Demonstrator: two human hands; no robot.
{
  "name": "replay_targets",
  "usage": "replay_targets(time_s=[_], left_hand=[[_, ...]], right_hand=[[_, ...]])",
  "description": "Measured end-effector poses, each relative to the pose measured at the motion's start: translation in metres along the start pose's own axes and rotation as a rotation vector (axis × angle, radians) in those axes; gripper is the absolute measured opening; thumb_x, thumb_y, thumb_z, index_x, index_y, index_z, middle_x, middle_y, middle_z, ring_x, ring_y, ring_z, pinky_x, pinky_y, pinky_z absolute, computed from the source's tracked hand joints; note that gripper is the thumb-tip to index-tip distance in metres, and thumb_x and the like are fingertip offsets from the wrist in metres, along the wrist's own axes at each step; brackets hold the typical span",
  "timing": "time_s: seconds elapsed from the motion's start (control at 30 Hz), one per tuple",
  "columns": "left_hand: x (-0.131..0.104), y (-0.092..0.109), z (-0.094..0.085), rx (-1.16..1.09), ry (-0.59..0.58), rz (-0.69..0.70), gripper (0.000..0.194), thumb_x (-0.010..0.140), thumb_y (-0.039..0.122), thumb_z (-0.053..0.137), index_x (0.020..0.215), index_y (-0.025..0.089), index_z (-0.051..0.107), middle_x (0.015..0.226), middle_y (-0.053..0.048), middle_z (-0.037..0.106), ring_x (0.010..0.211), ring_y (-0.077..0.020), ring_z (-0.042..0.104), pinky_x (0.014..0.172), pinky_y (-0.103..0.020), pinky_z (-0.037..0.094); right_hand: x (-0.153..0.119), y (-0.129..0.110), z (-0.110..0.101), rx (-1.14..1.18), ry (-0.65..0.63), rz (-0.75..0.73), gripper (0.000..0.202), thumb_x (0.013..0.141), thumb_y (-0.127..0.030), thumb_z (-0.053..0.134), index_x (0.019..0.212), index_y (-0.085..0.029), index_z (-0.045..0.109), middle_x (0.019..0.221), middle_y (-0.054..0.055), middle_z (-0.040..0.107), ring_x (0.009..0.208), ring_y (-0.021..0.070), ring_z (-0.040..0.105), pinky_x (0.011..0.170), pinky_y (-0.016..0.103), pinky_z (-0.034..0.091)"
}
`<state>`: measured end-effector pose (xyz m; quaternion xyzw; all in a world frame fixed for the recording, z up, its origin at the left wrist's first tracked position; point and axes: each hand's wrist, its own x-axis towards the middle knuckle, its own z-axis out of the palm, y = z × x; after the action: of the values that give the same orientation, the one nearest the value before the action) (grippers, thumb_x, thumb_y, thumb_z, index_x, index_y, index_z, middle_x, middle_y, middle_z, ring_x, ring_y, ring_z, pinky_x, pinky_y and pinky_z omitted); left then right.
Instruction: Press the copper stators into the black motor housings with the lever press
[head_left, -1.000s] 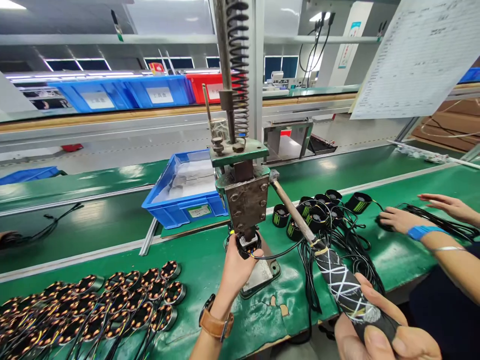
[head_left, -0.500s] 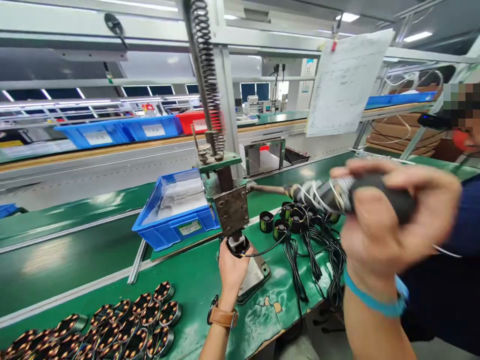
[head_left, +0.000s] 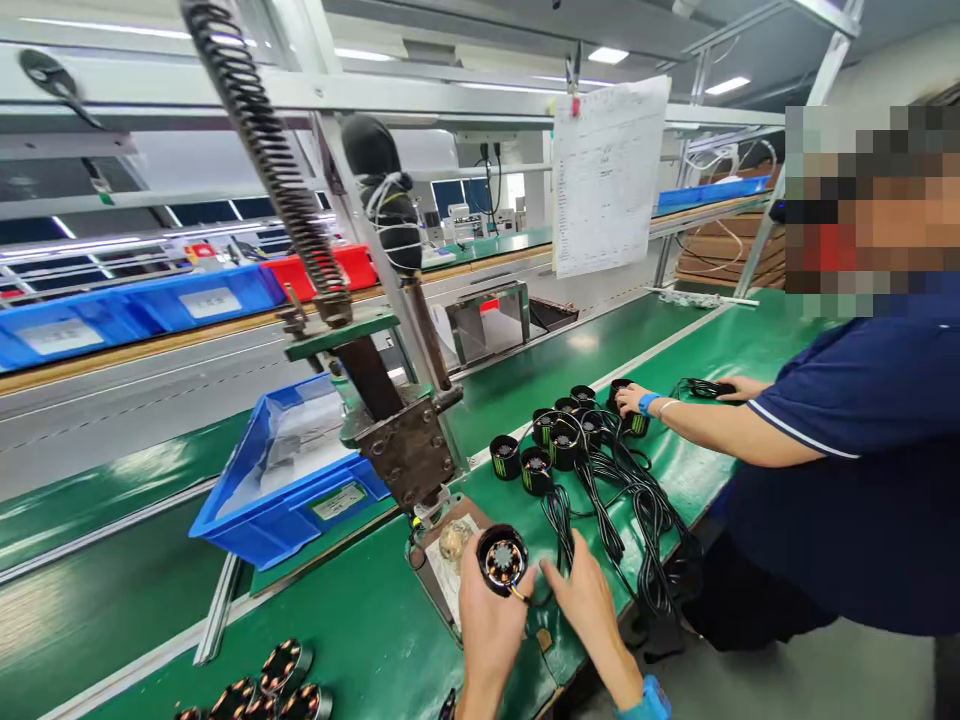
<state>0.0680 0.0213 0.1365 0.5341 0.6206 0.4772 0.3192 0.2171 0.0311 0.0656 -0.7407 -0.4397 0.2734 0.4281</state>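
In my left hand (head_left: 491,635) is a small black round motor housing (head_left: 502,560), tilted so that its copper coils and pale centre face me. A thin cable leaves its lower rim toward my right hand (head_left: 589,600), whose thumb and fingers are apart beside a black cable bundle (head_left: 557,525). Whether a fingertip touches the cable is hard to see. Just behind my left hand stands the hand press (head_left: 409,450), its black-gripped lever (head_left: 390,215) raised upright. The worn press base (head_left: 454,540) shows beneath the ram.
Several black housings (head_left: 564,445) with coiled cables lie right of the press. A co-worker's hand (head_left: 634,400) touches one there. Copper-wound stators (head_left: 285,665) sit at the lower left. A blue bin (head_left: 285,520) stands behind the press; a paper sheet (head_left: 607,180) hangs above.
My right hand has let go of the press lever and come down beside my left. The lever has swung up. My left hand has drawn the motor housing out from under the ram.
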Motion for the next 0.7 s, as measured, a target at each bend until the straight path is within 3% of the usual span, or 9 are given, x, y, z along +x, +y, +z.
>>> replay_targets(time_s=[0.07,0.17,0.3,0.37,0.43,0.5,0.6,0.7], left_hand=[[0.006,-0.003,0.018,-0.028,-0.062,0.015,0.067,0.07,0.041,0.079,0.128,0.02,0.054,0.121,-0.013,0.07,0.112,-0.0331,0.068,0.103,-0.051,0.053],[0.019,-0.01,0.045,-0.052,-0.094,0.059,0.067,0.071,0.043,0.079,0.127,0.019,0.054,0.121,-0.014,0.069,0.112,-0.0322,0.068,0.105,-0.051,0.052],[0.038,-0.022,0.076,-0.016,-0.101,0.055,0.068,0.066,0.038,0.08,0.125,0.017,0.054,0.121,-0.015,0.07,0.113,-0.034,0.068,0.106,-0.054,0.05],[0.044,-0.029,0.088,0.004,-0.109,0.036,0.066,0.065,0.035,0.079,0.124,0.018,0.055,0.118,-0.015,0.07,0.111,-0.0339,0.068,0.105,-0.055,0.051],[0.046,-0.034,0.099,0.005,-0.11,0.044,0.063,0.068,0.034,0.078,0.125,0.018,0.055,0.12,-0.014,0.07,0.114,-0.0336,0.068,0.107,-0.055,0.05],[0.047,-0.04,0.108,0.0,-0.092,0.075,0.063,0.071,0.035,0.076,0.128,0.019,0.054,0.132,-0.016,0.064,0.128,-0.0348,0.062,0.115,-0.055,0.045],[0.049,-0.047,0.121,0.005,-0.046,0.074,0.079,0.075,0.038,0.077,0.143,0.018,0.042,0.161,-0.022,0.039,0.154,-0.0369,0.037,0.127,-0.054,0.031],[0.055,-0.053,0.134,0.003,-0.023,-0.018,0.109,0.075,0.042,0.08,0.158,0.017,0.014,0.171,-0.026,0.016,0.161,-0.0375,0.021,0.131,-0.052,0.024]], right_hand=[[-0.01,0.02,0.0,0.039,-0.03,0.054,0.086,0.087,-0.071,0.047,0.142,-0.006,0.054,0.126,0.023,0.067,0.119,0.0374,0.067,0.1,0.047,0.056],[-0.013,0.033,-0.026,0.093,-0.019,0.11,0.091,0.096,-0.078,0.021,0.142,-0.008,0.057,0.13,0.02,0.067,0.123,0.0305,0.066,0.099,0.039,0.057],[-0.006,0.04,-0.075,0.097,0.08,0.101,0.09,0.101,-0.069,0.012,0.159,-0.007,0.041,0.156,0.017,0.047,0.144,0.0289,0.049,0.119,0.039,0.044],[0.0,0.04,-0.089,-0.058,0.112,0.044,0.083,0.102,-0.058,0.017,0.165,-0.005,0.027,0.156,0.019,0.046,0.145,0.0317,0.047,0.12,0.045,0.041],[0.008,0.04,-0.091,-0.336,0.107,-0.005,0.079,0.098,-0.043,0.027,0.165,-0.002,0.023,0.152,0.023,0.048,0.144,0.0358,0.045,0.119,0.051,0.041],[0.018,0.038,-0.082,-0.624,0.083,-0.031,0.079,0.093,-0.035,0.041,0.164,-0.004,0.028,0.157,0.024,0.04,0.151,0.0407,0.033,0.122,0.059,0.031],[0.031,0.036,-0.066,-0.866,0.011,-0.036,0.084,0.091,-0.042,0.06,0.165,-0.012,0.031,0.17,0.022,0.013,0.16,0.0453,0.005,0.125,0.068,0.013],[0.041,0.033,-0.064,-0.912,-0.049,0.055,0.096,0.091,-0.055,0.066,0.167,-0.016,0.024,0.171,0.023,0.005,0.159,0.047,0.0,0.123,0.07,0.014]])
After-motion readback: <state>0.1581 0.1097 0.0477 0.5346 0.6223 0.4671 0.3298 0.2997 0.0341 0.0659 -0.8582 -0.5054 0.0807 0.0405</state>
